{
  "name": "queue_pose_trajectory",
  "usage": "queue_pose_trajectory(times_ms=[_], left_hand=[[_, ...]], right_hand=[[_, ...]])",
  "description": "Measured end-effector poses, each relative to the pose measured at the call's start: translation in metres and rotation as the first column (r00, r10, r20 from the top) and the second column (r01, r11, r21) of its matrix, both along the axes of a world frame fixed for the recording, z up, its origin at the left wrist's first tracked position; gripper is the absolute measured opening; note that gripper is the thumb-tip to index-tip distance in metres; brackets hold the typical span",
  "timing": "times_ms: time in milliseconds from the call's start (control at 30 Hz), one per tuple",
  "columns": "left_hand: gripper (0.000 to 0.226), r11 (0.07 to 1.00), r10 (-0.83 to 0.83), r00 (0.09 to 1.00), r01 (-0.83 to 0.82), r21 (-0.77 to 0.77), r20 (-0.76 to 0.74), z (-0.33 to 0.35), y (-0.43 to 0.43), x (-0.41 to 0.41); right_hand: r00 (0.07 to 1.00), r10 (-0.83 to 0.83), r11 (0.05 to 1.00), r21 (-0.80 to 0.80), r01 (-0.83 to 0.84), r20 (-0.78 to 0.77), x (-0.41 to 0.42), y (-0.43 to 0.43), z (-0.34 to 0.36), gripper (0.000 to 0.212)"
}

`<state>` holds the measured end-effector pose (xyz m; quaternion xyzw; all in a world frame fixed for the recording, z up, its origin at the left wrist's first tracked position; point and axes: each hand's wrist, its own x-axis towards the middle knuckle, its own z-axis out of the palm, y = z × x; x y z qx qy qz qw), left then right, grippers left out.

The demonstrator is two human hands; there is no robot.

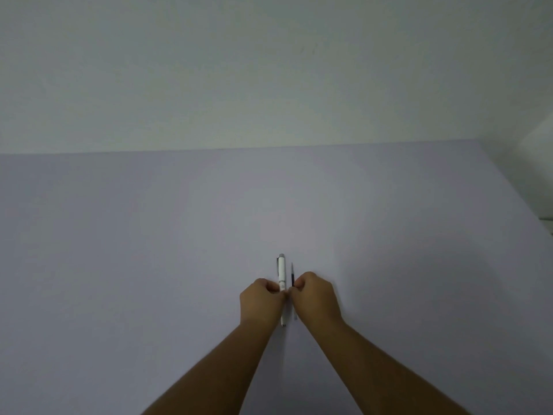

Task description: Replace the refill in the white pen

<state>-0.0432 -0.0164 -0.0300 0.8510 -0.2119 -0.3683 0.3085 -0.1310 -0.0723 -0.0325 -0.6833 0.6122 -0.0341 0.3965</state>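
Note:
The white pen (282, 272) lies lengthwise on the pale lavender table (149, 250), with its silver-topped cap and clip pointing away from me. Its near tip shows between my wrists. A thin dark refill (292, 275) lies parallel to the pen, just to its right. My left hand (260, 301) is curled with its fingertips pinching the pen's middle from the left. My right hand (315, 298) is curled against the pen from the right, thumb meeting the left fingers at the barrel. The refill's middle is hidden under its fingers.
A plain white wall (269, 70) rises behind the table's far edge. The table's right edge runs diagonally at the far right, with a pale surface (535, 175) beyond it.

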Motion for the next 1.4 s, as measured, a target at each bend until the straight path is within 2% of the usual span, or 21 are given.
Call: queue_pose_trajectory(times_ms=[500,867,1133,1333,1400], left_hand=[[0.011,0.999,-0.054,0.997,0.053,0.009,0.059,-0.002,0.0,0.002],[0.014,0.998,-0.067,0.995,0.067,0.012,0.07,-0.003,0.001,0.001],[0.013,0.999,-0.048,0.998,0.047,0.02,0.046,0.001,0.006,0.003],[0.006,0.997,-0.07,0.997,0.07,0.028,0.03,0.007,0.011,0.004],[0.016,0.998,-0.065,0.997,0.064,0.023,0.046,0.01,0.012,0.005]], right_hand=[[1.0,0.002,1.0,-0.01,-0.002,0.002,-0.004,0.004,0.0,0.011],[1.0,0.015,1.0,-0.001,-0.015,0.012,-0.008,0.007,0.0,0.011],[0.999,-0.014,1.0,-0.01,0.014,0.035,-0.01,0.009,0.003,0.003],[0.998,-0.03,1.0,-0.007,0.031,0.05,-0.014,0.009,0.007,0.012],[0.999,-0.015,0.999,-0.042,0.017,0.049,-0.013,0.007,0.01,0.015]])
